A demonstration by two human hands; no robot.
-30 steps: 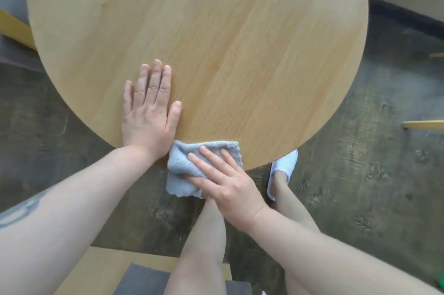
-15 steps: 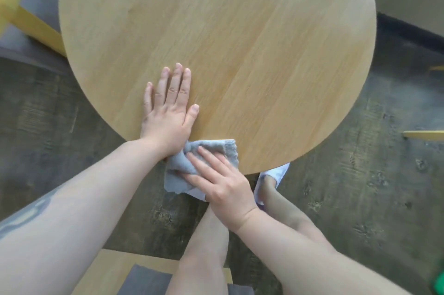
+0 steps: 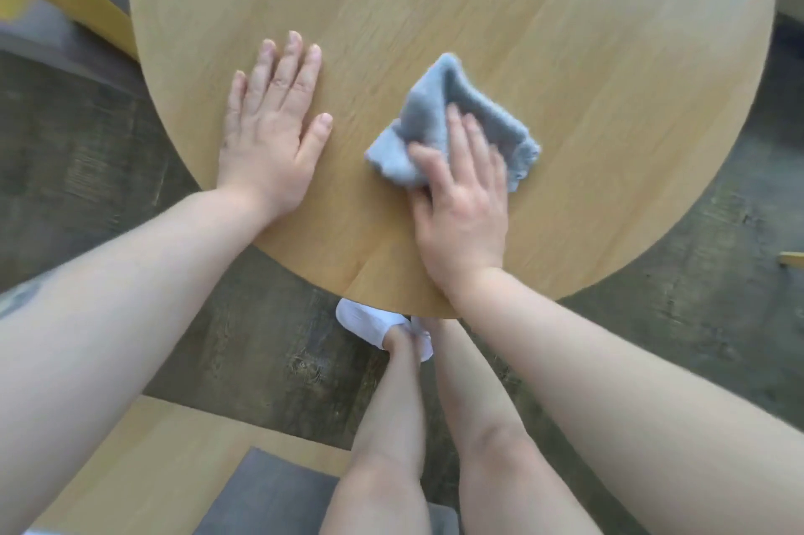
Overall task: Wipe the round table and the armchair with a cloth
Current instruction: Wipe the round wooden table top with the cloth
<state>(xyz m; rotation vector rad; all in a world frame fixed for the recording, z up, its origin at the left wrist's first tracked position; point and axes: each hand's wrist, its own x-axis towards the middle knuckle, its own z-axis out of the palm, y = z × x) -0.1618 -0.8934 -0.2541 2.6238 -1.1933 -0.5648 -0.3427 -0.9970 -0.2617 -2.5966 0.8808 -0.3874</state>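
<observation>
The round light-wood table (image 3: pixel 544 34) fills the upper part of the head view. A crumpled grey cloth (image 3: pixel 439 116) lies on its near half. My right hand (image 3: pixel 463 203) presses down on the cloth's near part, fingers spread over it and thumb curled around its left edge. To the left, my left hand (image 3: pixel 272 129) rests flat on the bare tabletop, fingers apart, holding nothing. A wooden armchair frame with a grey seat cushion (image 3: pixel 265 495) shows at the bottom, under my legs.
Dark wood-look floor (image 3: pixel 696 338) surrounds the table. Another chair with a yellow wooden frame (image 3: pixel 82 7) stands at the upper left, close to the table's rim. My feet in white slippers (image 3: pixel 370 323) sit just under the near edge.
My right hand has carried the cloth from the table's near rim up and to the right onto the tabletop. My left hand stays flat on the table.
</observation>
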